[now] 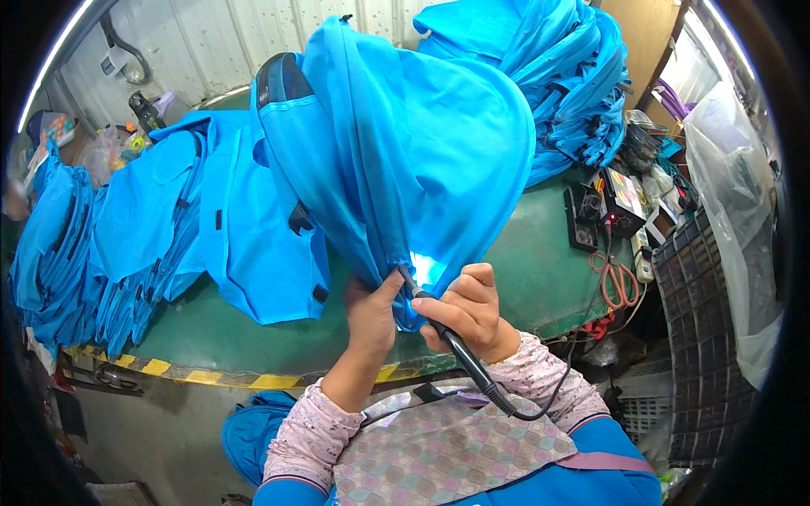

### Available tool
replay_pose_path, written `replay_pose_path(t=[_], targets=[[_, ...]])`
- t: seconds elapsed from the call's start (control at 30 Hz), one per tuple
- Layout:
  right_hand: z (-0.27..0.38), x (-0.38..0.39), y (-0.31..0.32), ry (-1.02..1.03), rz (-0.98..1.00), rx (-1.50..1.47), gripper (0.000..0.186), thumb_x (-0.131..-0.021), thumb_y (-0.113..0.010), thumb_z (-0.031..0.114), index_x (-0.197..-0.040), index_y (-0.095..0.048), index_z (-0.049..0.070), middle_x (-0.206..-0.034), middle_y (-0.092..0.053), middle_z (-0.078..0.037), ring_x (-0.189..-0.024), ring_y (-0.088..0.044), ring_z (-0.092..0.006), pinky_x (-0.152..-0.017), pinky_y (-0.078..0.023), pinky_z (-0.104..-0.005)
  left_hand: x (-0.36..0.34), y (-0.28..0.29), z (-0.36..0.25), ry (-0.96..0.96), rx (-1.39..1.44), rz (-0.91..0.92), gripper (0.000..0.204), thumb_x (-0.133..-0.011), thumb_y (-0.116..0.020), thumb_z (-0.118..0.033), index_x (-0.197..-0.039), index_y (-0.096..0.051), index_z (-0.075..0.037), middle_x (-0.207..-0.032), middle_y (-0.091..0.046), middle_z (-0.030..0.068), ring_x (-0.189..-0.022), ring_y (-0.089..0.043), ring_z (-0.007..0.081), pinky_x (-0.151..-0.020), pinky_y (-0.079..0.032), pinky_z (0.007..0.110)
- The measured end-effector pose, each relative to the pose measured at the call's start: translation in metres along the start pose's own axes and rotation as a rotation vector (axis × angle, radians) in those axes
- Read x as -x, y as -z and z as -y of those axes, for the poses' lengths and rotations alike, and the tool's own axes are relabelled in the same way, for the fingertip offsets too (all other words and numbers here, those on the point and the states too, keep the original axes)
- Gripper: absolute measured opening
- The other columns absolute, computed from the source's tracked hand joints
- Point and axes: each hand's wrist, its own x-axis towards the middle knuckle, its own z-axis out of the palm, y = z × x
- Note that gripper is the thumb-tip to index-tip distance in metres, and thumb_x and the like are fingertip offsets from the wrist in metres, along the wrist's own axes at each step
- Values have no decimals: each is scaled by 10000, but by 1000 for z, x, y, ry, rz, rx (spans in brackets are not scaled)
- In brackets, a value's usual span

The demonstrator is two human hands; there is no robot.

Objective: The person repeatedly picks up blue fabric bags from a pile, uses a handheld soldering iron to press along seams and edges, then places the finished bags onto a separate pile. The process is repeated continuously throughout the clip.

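Note:
My right hand (469,314) is closed around a black pen-shaped corded tool (460,348) with a metal front end. Its tip meets the lower edge of a bright blue fabric canopy (456,135), where a white glow lights the cloth. I cannot tell what kind of tool it is. My left hand (371,314) pinches the canopy's gathered lower edge just left of the tip, thumb on top. The canopy bulges upright over the table, with curved seams and a dark mesh panel (283,80) at its upper left. The tool's cord (567,363) loops to the right.
A green table (540,253) has a yellow-black striped edge. Blue fabric pieces (143,228) lie at left, and a stack of more canopies (557,76) stands at the back right. At right are orange-handled scissors (618,285), a black power box (622,202) and a power strip (643,257).

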Motion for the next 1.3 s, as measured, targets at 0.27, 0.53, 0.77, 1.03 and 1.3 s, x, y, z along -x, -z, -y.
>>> replay_pose_path(t=[0.27,0.53,0.77,1.03,1.3], targets=[[2,-9,3,12,76,-4,275,-789,-730,217,-1013,-676,68,-654,-531,36,-605,-481,-167,-686,-374,-332,2,-7,0,-43,-34,-70,240,-866,-721,-31,-1077,-610,-49,-944,-680,43,-817,-648,147,-723,-504,284],[1,-11,4,66,62,-10,268,-801,-726,211,-1014,-663,62,-666,-546,28,-615,-491,-160,-676,-376,-333,6,-9,-3,-56,-72,-56,244,-876,-705,-17,-1082,-581,-61,-958,-654,27,-832,-627,123,-714,-486,266],[-3,-18,8,15,43,-34,269,-809,-725,218,-1014,-671,51,-666,-532,38,-601,-474,-158,-675,-374,-328,7,-7,-3,-102,-119,-39,300,-882,-705,-27,-1150,-570,-34,-1015,-673,47,-891,-643,134,-801,-502,280],[2,-6,2,90,52,-1,268,-783,-740,209,-983,-689,38,-653,-510,40,-605,-474,-151,-683,-386,-332,12,-12,-4,-54,-77,-77,277,-865,-712,3,-1106,-592,-64,-976,-668,27,-830,-630,120,-716,-481,267],[-5,-5,11,-532,-246,-413,342,-1035,-495,326,-1034,-632,13,-753,-610,-28,-620,-482,-115,-695,-400,-302,15,-1,-9,-53,-158,15,430,-867,-735,-62,-1248,-540,-25,-1139,-654,63,-1008,-628,159,-893,-496,310]])
